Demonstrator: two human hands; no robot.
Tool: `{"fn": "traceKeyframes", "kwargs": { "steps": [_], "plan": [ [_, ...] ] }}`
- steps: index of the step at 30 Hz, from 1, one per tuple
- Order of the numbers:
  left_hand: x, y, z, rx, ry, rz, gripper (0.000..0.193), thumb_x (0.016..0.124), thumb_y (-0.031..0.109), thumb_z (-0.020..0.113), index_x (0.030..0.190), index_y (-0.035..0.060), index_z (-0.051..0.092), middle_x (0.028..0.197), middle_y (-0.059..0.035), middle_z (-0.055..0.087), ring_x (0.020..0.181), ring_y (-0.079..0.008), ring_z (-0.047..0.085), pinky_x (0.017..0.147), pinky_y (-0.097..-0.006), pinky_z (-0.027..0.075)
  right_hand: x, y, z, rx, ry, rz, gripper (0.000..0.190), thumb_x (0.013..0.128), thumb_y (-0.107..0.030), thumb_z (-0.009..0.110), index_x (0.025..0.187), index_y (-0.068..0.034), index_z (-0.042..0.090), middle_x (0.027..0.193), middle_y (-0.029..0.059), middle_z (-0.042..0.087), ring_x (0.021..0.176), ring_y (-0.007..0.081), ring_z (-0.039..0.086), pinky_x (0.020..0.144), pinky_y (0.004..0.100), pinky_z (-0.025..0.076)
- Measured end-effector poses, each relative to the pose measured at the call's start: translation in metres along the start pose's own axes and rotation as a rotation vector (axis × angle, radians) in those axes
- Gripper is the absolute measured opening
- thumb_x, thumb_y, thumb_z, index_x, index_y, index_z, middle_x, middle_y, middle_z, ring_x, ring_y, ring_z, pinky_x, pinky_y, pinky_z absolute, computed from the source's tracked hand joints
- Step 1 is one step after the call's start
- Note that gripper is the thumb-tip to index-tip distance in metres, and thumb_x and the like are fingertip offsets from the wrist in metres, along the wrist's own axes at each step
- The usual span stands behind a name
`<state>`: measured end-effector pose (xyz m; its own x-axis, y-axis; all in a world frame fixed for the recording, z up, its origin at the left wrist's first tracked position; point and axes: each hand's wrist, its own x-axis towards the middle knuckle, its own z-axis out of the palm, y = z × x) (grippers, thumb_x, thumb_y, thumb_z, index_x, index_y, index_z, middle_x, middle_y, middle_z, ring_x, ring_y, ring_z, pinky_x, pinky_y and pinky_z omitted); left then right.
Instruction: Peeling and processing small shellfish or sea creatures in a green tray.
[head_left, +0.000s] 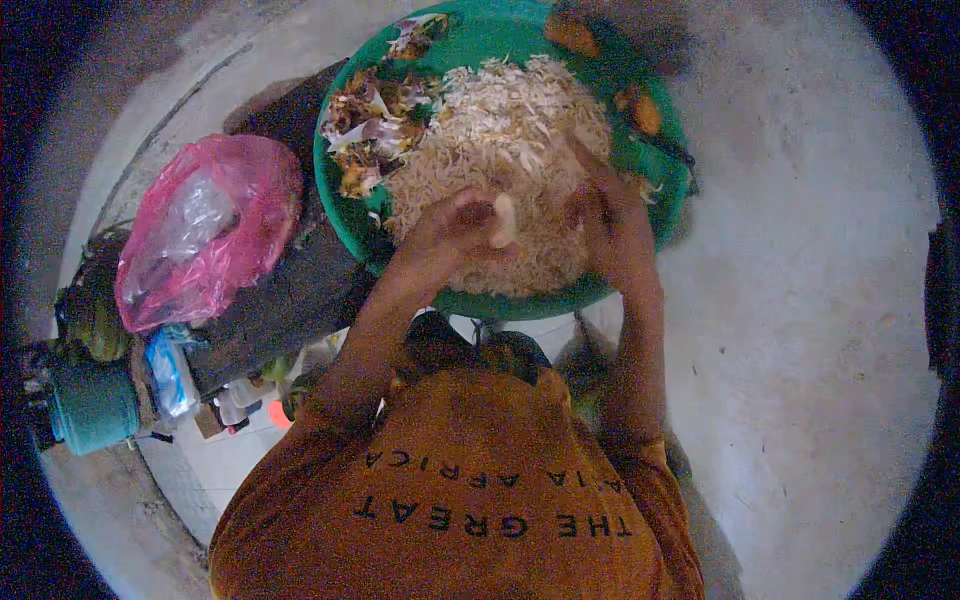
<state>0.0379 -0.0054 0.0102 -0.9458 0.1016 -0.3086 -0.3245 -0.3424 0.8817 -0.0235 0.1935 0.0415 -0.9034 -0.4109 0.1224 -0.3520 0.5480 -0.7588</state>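
Note:
A round green plastic tray (525, 307) lies before me, heaped with pale shredded or sliced pieces (495, 112). My left hand (472, 217) is over the near part of the heap, its fingers closed on a small whitish piece (504, 221). To its right, my right hand (600, 202) reaches over the heap with the fingers partly spread; blur and shadow hide whether it holds anything. Brown and whitish peelings or scraps (375, 127) lie along the tray's left side. Orange-brown pieces (645, 112) lie near its right rim, beside a thin dark object (671, 150), perhaps a knife.
A pink plastic bag (262, 172) with clear plastic inside rests on a dark surface (285, 300) left of the tray. Nearer are a blue and white packet (171, 375), a teal container (97, 409) and small items on pale tiles. A grey floor (795, 262) extends right.

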Motion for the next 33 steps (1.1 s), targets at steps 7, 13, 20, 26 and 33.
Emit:
{"fn": "traceKeyframes", "kwargs": {
  "steps": [7, 13, 20, 26, 33],
  "plan": [
    [0.015, 0.004, -0.010, 0.021, -0.105, 0.174, 0.023, 0.090, 0.023, 0.059, 0.099, 0.0022, 0.062, 0.097, -0.0035, 0.061, 0.087, -0.0135, 0.059, 0.076, -0.0279, 0.048, -0.009, 0.008, 0.003, 0.505, -0.350, 0.140, 0.049, 0.086, -0.004, 0.045, 0.134, -0.011, 0.048, 0.065, 0.0017, 0.054, 0.059, 0.0131, 0.051, 0.058, 0.0290, 0.046],
    [0.011, 0.032, 0.004, 0.405, -0.113, 0.133, 0.022, 0.085, 0.026, 0.066, 0.090, 0.0047, 0.067, 0.091, -0.0008, 0.065, 0.076, -0.0069, 0.057, 0.068, -0.0235, 0.046, -0.006, 0.001, -0.022, 0.557, -0.588, 0.177, 0.051, 0.086, -0.004, 0.044, 0.137, -0.011, 0.044, 0.068, 0.0019, 0.055, 0.057, 0.0109, 0.051, 0.055, 0.0267, 0.047],
    [0.022, -0.007, 0.011, -0.285, 0.141, 0.052, 0.020, 0.088, 0.020, 0.063, 0.102, 0.0060, 0.063, 0.094, -0.0009, 0.065, 0.071, -0.0100, 0.058, 0.067, -0.0234, 0.048, -0.020, -0.030, 0.007, 0.344, -0.055, 0.127, 0.052, 0.091, -0.005, 0.041, 0.143, -0.012, 0.034, 0.067, 0.0002, 0.052, 0.059, 0.0087, 0.048, 0.056, 0.0251, 0.044],
    [0.016, -0.003, 0.018, -0.431, 0.015, -0.091, 0.019, 0.090, 0.020, 0.060, 0.106, 0.0090, 0.061, 0.088, 0.0012, 0.062, 0.077, -0.0091, 0.059, 0.065, -0.0237, 0.048, -0.030, -0.029, 0.020, 0.432, -0.109, 0.158, 0.053, 0.086, 0.000, 0.046, 0.138, -0.008, 0.039, 0.073, 0.0101, 0.060, 0.060, 0.0154, 0.055, 0.058, 0.0306, 0.048],
    [0.011, 0.008, 0.016, -0.163, 0.046, -0.063, 0.024, 0.089, 0.025, 0.063, 0.107, 0.0089, 0.059, 0.094, 0.0005, 0.061, 0.079, -0.0096, 0.057, 0.062, -0.0237, 0.045, -0.028, -0.026, 0.025, 0.465, -0.069, 0.172, 0.040, 0.090, -0.006, 0.049, 0.129, -0.005, 0.050, 0.080, 0.0086, 0.063, 0.069, 0.0148, 0.059, 0.066, 0.0312, 0.049]
  ]
}}
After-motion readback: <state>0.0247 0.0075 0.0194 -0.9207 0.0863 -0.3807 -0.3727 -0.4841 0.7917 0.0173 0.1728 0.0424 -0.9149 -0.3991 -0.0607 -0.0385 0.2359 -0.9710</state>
